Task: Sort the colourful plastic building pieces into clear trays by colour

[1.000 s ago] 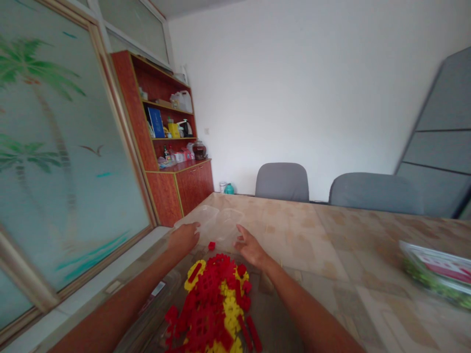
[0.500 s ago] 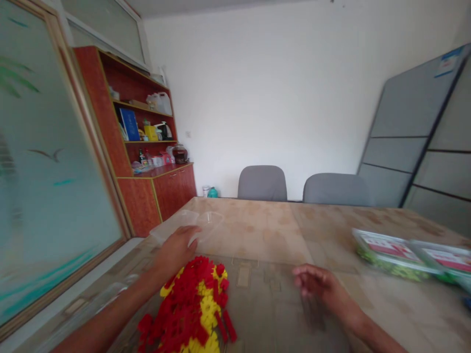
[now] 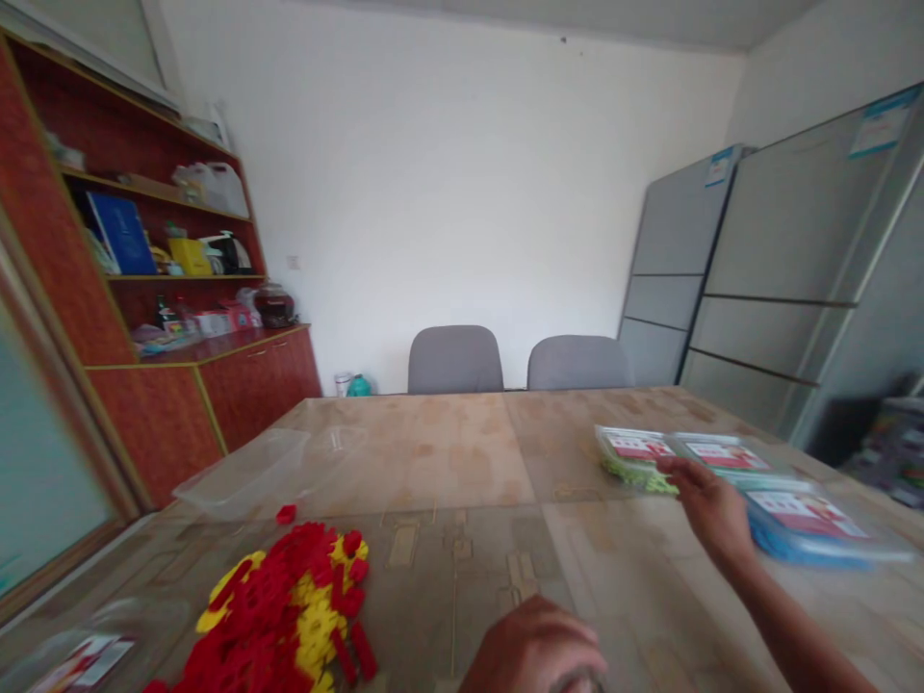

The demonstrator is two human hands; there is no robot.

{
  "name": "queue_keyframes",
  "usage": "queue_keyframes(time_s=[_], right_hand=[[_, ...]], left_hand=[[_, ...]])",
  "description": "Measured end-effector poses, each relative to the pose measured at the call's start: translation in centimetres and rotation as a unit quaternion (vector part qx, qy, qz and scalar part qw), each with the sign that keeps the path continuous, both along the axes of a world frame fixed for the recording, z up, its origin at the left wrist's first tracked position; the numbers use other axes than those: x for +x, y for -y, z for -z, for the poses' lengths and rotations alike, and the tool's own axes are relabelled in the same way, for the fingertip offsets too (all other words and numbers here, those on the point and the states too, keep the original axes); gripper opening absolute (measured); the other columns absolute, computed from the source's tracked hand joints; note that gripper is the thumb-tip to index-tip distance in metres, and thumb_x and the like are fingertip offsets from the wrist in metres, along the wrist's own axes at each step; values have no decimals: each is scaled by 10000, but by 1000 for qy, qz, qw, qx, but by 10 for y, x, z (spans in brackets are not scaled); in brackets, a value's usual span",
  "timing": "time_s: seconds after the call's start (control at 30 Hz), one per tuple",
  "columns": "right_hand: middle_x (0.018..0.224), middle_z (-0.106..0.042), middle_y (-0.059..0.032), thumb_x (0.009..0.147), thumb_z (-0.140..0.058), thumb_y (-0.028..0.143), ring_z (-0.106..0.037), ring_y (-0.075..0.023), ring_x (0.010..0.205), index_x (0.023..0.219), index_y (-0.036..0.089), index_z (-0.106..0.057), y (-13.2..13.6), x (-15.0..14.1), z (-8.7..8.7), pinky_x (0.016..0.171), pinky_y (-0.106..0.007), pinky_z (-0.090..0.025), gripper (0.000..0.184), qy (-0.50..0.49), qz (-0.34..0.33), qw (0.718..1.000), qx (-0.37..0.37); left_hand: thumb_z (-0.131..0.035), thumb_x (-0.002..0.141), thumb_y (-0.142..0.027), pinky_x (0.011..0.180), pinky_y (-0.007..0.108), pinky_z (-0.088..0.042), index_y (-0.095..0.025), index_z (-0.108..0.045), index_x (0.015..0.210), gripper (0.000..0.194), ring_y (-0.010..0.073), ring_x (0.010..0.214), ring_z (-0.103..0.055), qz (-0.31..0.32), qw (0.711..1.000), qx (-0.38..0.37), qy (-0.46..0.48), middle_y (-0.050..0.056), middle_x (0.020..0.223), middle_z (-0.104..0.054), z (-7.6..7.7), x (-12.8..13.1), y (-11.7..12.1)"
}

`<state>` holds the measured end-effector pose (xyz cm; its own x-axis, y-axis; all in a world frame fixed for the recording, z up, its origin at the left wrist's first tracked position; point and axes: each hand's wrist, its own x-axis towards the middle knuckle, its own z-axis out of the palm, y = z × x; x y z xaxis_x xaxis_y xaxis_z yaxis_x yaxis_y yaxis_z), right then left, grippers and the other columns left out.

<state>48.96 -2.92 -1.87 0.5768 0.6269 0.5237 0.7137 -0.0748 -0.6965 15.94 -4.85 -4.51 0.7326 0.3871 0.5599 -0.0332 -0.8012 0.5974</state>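
My right hand [image 3: 711, 510] reaches across the table, its fingertips closed at the near right corner of a clear plastic box of green pieces [image 3: 635, 474] with a red and white label on its lid. At the bottom edge, my left hand [image 3: 538, 645] is loosely bent and blurred over the table. Its fingertips are mostly hidden. To its left lies a heap of red and yellow plastic pieces [image 3: 289, 606], and a single red piece [image 3: 286, 514] rests apart behind them. Beyond these stands a clear plastic tub [image 3: 249, 472].
Beside my right arm are a lidded box of blue pieces [image 3: 808, 525] and another labelled box [image 3: 729, 454]. A labelled clear lid [image 3: 90, 659] lies at the lower left. Two grey chairs [image 3: 454, 358] stand behind the table [image 3: 433, 443]; a red-brown cabinet [image 3: 245, 385] is at left.
The view has turned right. My left hand has left the clear tub and come back to the near middle. My right hand has moved out to the box of green pieces.
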Motion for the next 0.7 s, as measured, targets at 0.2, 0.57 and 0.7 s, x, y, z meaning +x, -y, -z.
queue_keyframes(time_s=[0.2,0.57,0.7], right_hand=[[979,-693,-169,789,-392,258,-656,-303,862,1013,133,-661,7,20,10,716,-410,-517,371,162,65,984,-49],[1063,-661,-161,867,-398,184,-561,-352,948,1060,170,-682,-17,7,16,747,-485,-449,343,393,13,915,-91],[1028,-666,-139,881,-411,189,-563,-319,915,1038,182,-683,-18,17,15,743,-444,-450,315,420,-14,904,-78]], left_hand=[[-473,789,-144,757,259,-529,-201,-698,953,284,179,846,-655,-20,994,62,87,88,948,-726,39,11,-5],[-437,937,-239,710,240,-513,-180,-706,903,278,168,764,-651,-27,989,97,109,89,863,-741,37,12,-1],[-414,928,-230,730,257,-512,-180,-712,914,303,178,785,-658,-23,993,76,85,101,868,-738,38,9,-2]])
